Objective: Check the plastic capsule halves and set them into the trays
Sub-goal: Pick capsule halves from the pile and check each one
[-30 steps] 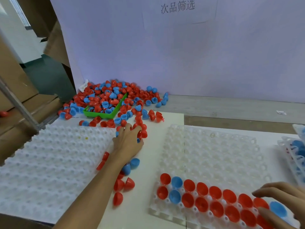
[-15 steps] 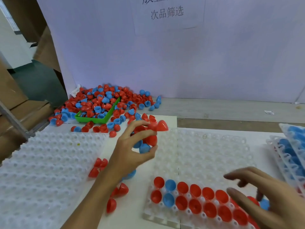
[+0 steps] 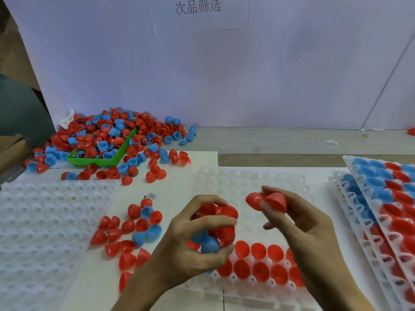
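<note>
My left hand (image 3: pixel 190 250) grips a handful of red and blue capsule halves (image 3: pixel 215 225) above the clear middle tray (image 3: pixel 238 182). My right hand (image 3: pixel 301 223) pinches two red capsule halves (image 3: pixel 267 202) between thumb and fingers, just right of the left hand and over the same tray. That tray's near rows hold red halves (image 3: pixel 260 261), open side up. A small heap of loose red and blue halves (image 3: pixel 132 234) lies on the white board to the left of my left hand.
A big pile of red and blue halves (image 3: pixel 107 135) spills over a green bin (image 3: pixel 101 161) at the back left. A white dimpled tray (image 3: pixel 40 232) lies at the left. Filled trays (image 3: pixel 381 198) are stacked at the right edge. A pale wall stands behind.
My left hand lifted a handful of halves from the board and carried it right, over the middle tray. My right hand rose from the tray's near row and now pinches two red halves.
</note>
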